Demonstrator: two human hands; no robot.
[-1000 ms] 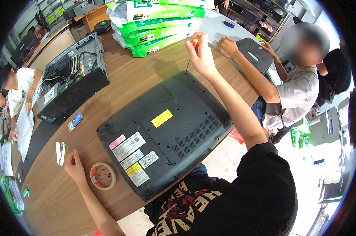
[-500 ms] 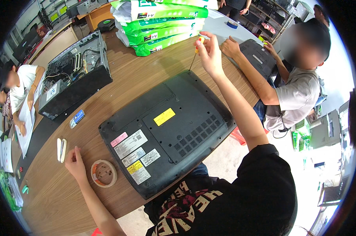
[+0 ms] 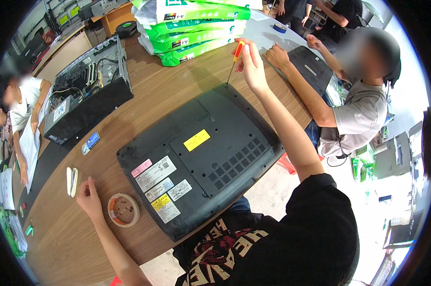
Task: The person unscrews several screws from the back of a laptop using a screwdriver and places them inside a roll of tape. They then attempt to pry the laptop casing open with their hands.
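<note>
A black laptop [image 3: 177, 131] lies upside down on the wooden table, its underside showing vents, screws and several labels. My right hand [image 3: 252, 69] grips a screwdriver [image 3: 239, 50] by its orange-and-yellow handle. The thin shaft points down, and its tip meets the laptop's far right corner. On the table to the laptop's left rests my left hand [image 3: 88, 198], fingers curled in; whether anything is inside them is hidden. Close beside it lies a roll of tape [image 3: 111, 209] with small dark screws inside its ring.
Left of my left hand lies a white folding tool [image 3: 69, 183], with a small blue packet [image 3: 91, 143] farther back. An opened computer case [image 3: 94, 107] stands at the back left, green-and-white paper packs [image 3: 196, 31] behind the laptop. A co-worker at right has another dark laptop [image 3: 310, 69].
My right hand has tilted a little around the screwdriver, showing more of the handle, while its tip stays at the corner. The right co-worker's far hand has lifted off their laptop.
</note>
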